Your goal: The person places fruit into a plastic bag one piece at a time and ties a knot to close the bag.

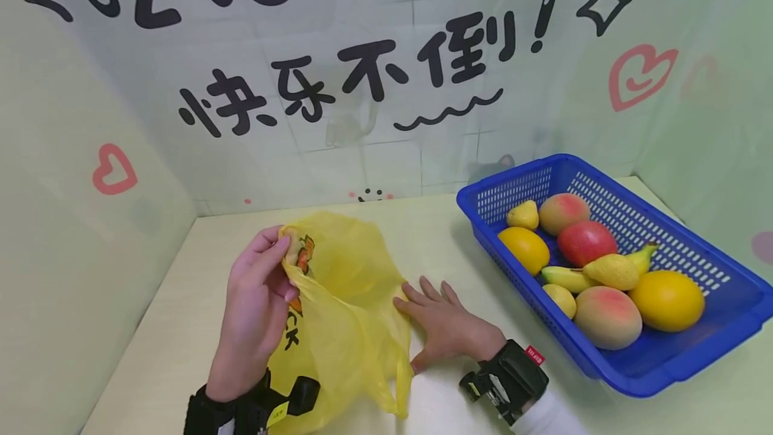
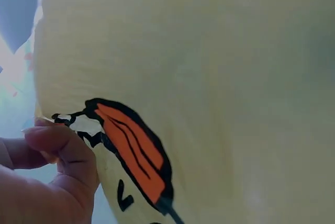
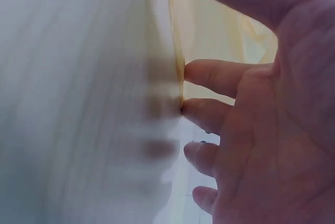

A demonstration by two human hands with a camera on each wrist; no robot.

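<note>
- Hands: your left hand (image 1: 256,297) pinches the rim of a yellow bag (image 1: 356,294); your right hand (image 1: 449,327), fingers spread, touches its right side.
- Bag: between your hands, over the pale table (image 1: 175,294).
- Basket (image 1: 658,371): blue, right of your right hand, holding fruit (image 1: 588,243).
- Wall (image 1: 302,180): behind, black lettering.

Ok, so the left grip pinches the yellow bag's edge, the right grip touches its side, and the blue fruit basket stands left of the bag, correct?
No: the blue fruit basket stands right of the yellow bag, as the head view shows. The left grip does pinch the bag's edge, and the right grip touches its side.
</note>
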